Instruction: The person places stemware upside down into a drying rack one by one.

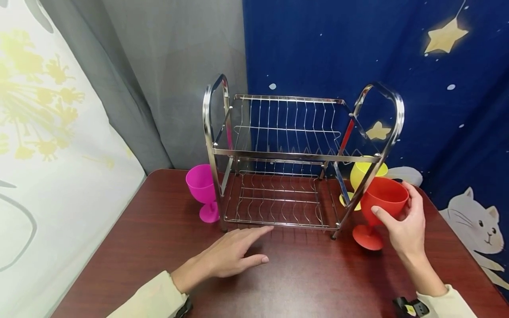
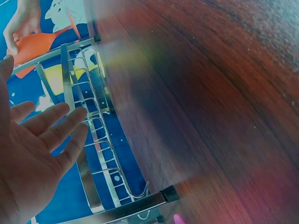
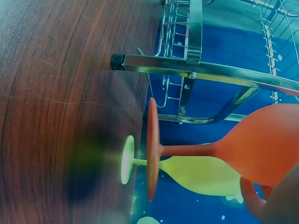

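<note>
My right hand (image 1: 409, 225) grips a red plastic goblet (image 1: 385, 196) by its bowl, thumb on the near side and fingers on the far side. The goblet stands slightly tilted beside the right leg of a two-tier metal dish rack (image 1: 294, 155); in the right wrist view its foot (image 3: 152, 149) appears raised off the table. Behind it is a yellow goblet (image 1: 359, 170), partly hidden by the red one and the rack frame. My left hand (image 1: 234, 254), fingers extended and holding nothing, is in front of the rack's lower tier. A magenta goblet (image 1: 202, 185) stands left of the rack.
The rack stands on a dark red-brown wooden table (image 1: 131, 265); both its tiers hold no dishes. A grey curtain (image 1: 187, 57) and a blue curtain (image 1: 318, 39) with stars and a cat hang behind. White patterned fabric (image 1: 51, 198) borders the left side.
</note>
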Motion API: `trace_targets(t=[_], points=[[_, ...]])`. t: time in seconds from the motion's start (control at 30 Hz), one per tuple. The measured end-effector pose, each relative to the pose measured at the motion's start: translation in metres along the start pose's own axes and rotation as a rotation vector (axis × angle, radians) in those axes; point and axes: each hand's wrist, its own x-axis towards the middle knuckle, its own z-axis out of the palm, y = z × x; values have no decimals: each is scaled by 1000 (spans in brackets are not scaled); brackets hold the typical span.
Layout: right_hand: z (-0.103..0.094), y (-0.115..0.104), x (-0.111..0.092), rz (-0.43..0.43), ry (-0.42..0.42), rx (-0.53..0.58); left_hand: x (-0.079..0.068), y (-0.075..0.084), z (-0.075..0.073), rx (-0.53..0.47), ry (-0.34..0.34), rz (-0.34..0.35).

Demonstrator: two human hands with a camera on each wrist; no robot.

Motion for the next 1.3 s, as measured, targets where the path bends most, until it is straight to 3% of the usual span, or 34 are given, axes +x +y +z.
trace_targets(t=[0.13,0.33,0.43,0.83,1.1,1.3], points=[[-1,3,-1,-73,45,175,1,0,0,-9,-13,-9],[-2,7,2,-251,90,445,3,-2,0,-4,-13,-11],[-1,4,3,-311,109,513,5,-2,-1,-10,-19,-18],[5,-23,-10,-446,231,409,4,-1,0,-14,-29,-38],[11,-34,-14,-532,212,307,4,-2,-2,-10,-28,-38],[15,-40,-20,-613,172,303,3,-4,0,-7,-24,-28]])
